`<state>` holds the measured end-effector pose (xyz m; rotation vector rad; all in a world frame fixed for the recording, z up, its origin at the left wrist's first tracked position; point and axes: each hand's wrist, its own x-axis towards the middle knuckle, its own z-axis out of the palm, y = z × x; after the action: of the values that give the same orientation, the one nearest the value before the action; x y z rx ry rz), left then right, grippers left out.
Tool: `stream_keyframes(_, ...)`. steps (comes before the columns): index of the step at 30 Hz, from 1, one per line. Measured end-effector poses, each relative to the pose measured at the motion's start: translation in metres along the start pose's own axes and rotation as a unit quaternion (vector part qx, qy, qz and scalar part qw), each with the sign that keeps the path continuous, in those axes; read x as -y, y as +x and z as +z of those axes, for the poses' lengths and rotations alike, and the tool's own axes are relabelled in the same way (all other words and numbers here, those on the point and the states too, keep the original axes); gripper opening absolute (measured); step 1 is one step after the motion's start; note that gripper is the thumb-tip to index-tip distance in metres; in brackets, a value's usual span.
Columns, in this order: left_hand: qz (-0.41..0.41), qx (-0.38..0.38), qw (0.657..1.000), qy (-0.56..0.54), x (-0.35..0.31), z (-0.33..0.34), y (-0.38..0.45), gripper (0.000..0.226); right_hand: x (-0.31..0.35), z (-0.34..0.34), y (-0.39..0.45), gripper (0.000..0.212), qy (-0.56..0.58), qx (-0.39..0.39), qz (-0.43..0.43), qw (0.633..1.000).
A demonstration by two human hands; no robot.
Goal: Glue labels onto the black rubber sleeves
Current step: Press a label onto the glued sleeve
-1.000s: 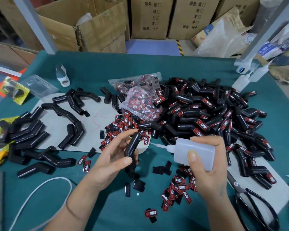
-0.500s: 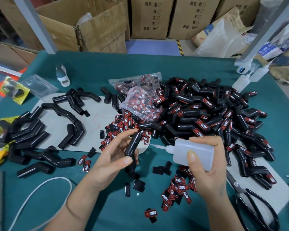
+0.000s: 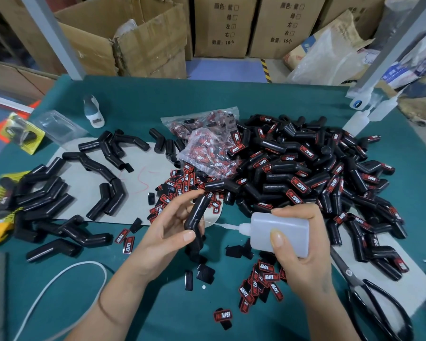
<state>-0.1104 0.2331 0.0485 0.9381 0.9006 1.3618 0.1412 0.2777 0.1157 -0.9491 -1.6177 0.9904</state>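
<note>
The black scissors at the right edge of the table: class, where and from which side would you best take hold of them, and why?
Grip the scissors by the two black handle loops, which lie toward the near right corner. Come from above on the near side, probably with the right hand once it has put down the glue bottle. The blades point away toward the pile of sleeves, so the loops are the free end.

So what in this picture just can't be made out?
- Head view: whether glue has landed on the held sleeve; the nozzle of the glue bottle is too thin and pale.
- The sleeve's lower end, hidden behind the left hand.
- The scissors, cut off by the bottom edge.
- Items at the left edge, blurred.
</note>
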Motion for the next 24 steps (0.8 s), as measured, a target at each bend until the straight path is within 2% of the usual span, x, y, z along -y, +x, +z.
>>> stream_keyframes(24,-0.005,0.009,0.998,-0.059,-0.0070,0.0098,-0.0004,0.062,-0.0019,-0.0017,0.0010,0.028,-0.002,-0.009,-0.004,1.000)
